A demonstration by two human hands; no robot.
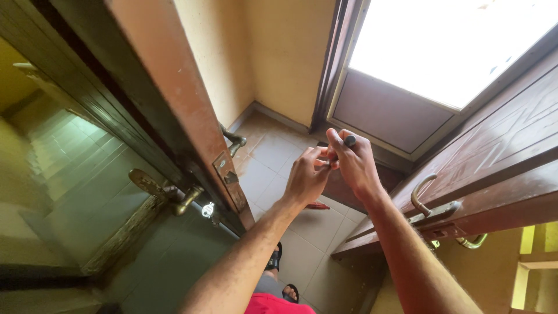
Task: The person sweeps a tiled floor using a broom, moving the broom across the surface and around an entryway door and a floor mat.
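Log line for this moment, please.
left hand: pinching small part | right hand: holding dark-handled tool | between open doors

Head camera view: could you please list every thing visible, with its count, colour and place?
Open door: one, reddish-brown, left.
Lever handles: two, brass, on that door.
Latch plate: one, on door edge.
Second door: one, dark brown, right.
Pull handle: one, metal, on second door.
Floor tiles: beige, below.
Red object: one, on floor.
Small dark tool: one, in right hand.
Left hand: centre.
Right hand: centre.
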